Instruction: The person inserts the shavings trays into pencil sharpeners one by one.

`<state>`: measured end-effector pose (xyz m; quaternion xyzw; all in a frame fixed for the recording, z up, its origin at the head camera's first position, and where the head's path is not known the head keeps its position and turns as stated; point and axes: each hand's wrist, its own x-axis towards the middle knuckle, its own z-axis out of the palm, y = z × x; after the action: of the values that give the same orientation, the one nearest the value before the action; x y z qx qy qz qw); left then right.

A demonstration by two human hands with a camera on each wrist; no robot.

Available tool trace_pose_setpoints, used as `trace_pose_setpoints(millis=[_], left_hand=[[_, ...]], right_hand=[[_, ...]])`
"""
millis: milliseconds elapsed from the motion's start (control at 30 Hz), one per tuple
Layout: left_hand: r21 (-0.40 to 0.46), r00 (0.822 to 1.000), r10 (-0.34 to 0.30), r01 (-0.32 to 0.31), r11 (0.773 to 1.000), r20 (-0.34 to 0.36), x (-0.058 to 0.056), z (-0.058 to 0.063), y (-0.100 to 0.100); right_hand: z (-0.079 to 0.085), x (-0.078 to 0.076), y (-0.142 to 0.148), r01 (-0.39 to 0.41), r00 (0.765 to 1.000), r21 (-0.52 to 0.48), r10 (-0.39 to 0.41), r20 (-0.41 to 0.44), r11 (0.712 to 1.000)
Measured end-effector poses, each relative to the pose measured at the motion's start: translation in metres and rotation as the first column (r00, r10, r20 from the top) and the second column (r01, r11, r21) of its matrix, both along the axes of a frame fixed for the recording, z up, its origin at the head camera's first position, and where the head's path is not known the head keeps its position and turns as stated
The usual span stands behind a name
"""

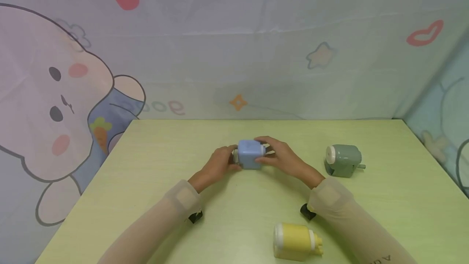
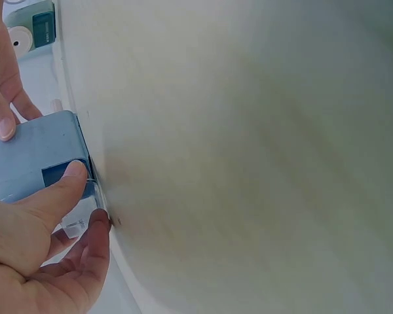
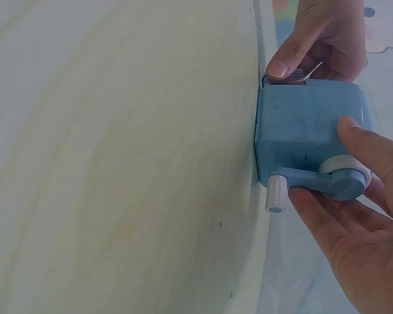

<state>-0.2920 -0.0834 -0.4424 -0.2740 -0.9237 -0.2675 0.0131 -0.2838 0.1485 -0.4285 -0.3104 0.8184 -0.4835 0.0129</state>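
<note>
A blue crank pencil sharpener (image 1: 249, 154) stands on the table between both hands. My left hand (image 1: 219, 162) is at its left end. There the thumb and fingers pinch a clear shavings drawer (image 2: 78, 219), which sticks partly out of the blue body in the left wrist view. From the other side my right hand (image 1: 285, 158) grips the body, thumb on one face and fingers by the opposite one. Beside that hand, the crank arm (image 3: 304, 178) with its pale knob (image 3: 276, 194) shows in the right wrist view.
On the right stands a green pencil sharpener (image 1: 346, 160), its crank pointing right. A yellow one (image 1: 294, 241) is at the near side, close to the right forearm. The pale wooden table (image 1: 154, 166) ends at a printed cloth backdrop (image 1: 220, 52).
</note>
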Motion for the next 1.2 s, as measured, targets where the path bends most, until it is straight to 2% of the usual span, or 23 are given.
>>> trace_pose_setpoints(millis=[267, 1200], left_hand=[[-0.007, 1.000, 0.010, -0.010, 1.000, 0.017, -0.0035, -0.0024, 0.0010], [0.065, 0.998, -0.058, 0.056, 0.996, 0.030, -0.0081, -0.0050, 0.0024]], right_hand=[[-0.0002, -0.0005, -0.0003, -0.003, 1.000, -0.001, 0.003, -0.009, 1.000], [-0.0006, -0.0011, -0.0008, -0.005, 1.000, -0.006, 0.005, -0.019, 1.000]])
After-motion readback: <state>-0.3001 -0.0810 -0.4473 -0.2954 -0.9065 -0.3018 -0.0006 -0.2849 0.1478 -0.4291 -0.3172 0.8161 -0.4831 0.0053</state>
